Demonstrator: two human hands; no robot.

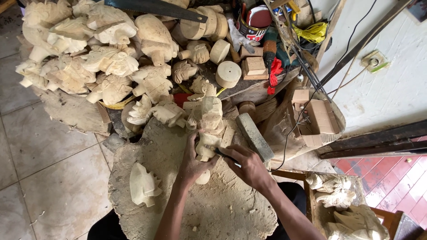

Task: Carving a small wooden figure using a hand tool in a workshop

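The left hand (192,163) wraps around a small pale wooden carving (207,146), fingers pressed against its side, holding it on a rough, sawdust-covered wooden slab (178,195). The right hand (249,166) pinches a thin dark-handled carving tool (221,152), whose tip touches the carving just beside the left thumb. Both hands are closed on what they hold.

Directly beyond the grip, touching the held piece or nearly so, stand more unfinished carvings (209,111), crowding the far side of it. To the right of the tool hand, a long grey sharpening stone (253,135) lies at a slant, just beside the knuckles. To the left of the holding hand, well apart on the slab, lies a leaf-shaped carved piece (143,184).

Farther away past the grip, a large heap of pale carved figures (89,58) covers a bench, with round wooden discs (227,73) and a red-and-black tin (253,22) near them. A dark saw blade (155,9) lies across the top of the heap. Right of the tool hand, a black cable (302,115) runs past some cardboard boxes (318,118). Below the right forearm, more finished carvings (342,204) sit on a wooden stool.
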